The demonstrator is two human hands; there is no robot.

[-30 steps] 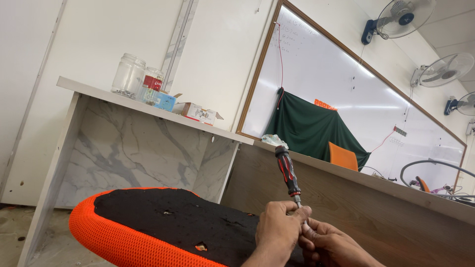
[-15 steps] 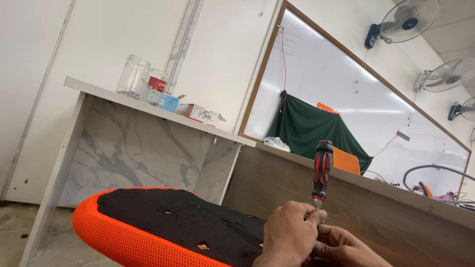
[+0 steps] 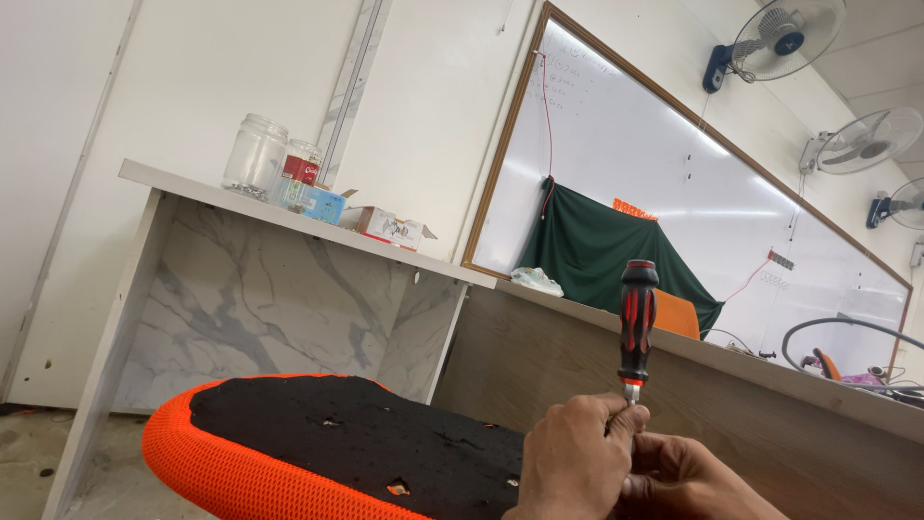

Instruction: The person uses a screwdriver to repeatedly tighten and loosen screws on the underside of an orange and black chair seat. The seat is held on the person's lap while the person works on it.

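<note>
Two bare hands work at the 5 o'clock area of the head view. The left hand (image 3: 577, 457) forms a narrow, closed grip: its fingertips pinch the metal shank of the screwdriver (image 3: 637, 327) just below the handle. The right hand (image 3: 688, 477) sits directly at 3 o'clock of the left hand, touching it, curled low behind the shank; whether its grip closes on anything cannot be told, since the left hand covers its fingers.

The screwdriver stands nearly upright, handle at 12 o'clock from the hands. The handle is black with red stripes; the tip is hidden behind the left hand.

At 9 o'clock of the hands lies the seat pad (image 3: 318, 448), a rounded panel with a black underside and an orange mesh rim. Small holes and torn spots show in the black face. The hands are at its 3 o'clock edge.

Beyond the pad, at 11 o'clock, stands a white marble-pattern surface (image 3: 241, 289). Its top carries a clear glass jar (image 3: 255, 157), a second jar with a red label (image 3: 300, 171), a blue box (image 3: 322, 204) and an open carton (image 3: 390, 226).

At 1 o'clock a brown wooden ledge (image 3: 674, 347) runs along the wall, carrying a crumpled white bag (image 3: 536, 280). Above it hangs a framed whiteboard (image 3: 674, 173) with a dark green cloth (image 3: 597, 250) draped across its lower part. Three wall fans (image 3: 780, 29) are mounted at 2 o'clock.
</note>
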